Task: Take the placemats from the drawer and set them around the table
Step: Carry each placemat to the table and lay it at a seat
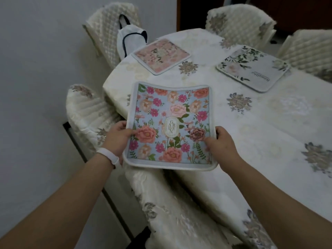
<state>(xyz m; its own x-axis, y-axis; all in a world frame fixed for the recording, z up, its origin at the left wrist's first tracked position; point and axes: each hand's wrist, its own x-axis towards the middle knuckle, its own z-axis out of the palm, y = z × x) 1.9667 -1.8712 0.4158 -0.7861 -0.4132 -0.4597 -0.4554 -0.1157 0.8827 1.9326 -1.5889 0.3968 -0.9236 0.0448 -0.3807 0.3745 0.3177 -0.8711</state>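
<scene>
Head view, table: covered by a cream flowered cloth; two placemats are laid flat on it.
Bag: white, dark-trimmed, propped on a chair beyond the grip; contents cannot be seen.
Left hand: the blue floral placemat is pinched at its left edge, thumb on top.
Right hand: the right edge is pinched likewise.
Blue floral placemat: held between both hands over the table's corner.
Pink placemat: beyond the grip, well apart.
Grey placemat: beyond and right of the grip.

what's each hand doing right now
Left hand: pinching the blue floral placemat's left edge.
Right hand: pinching its right edge.
</scene>
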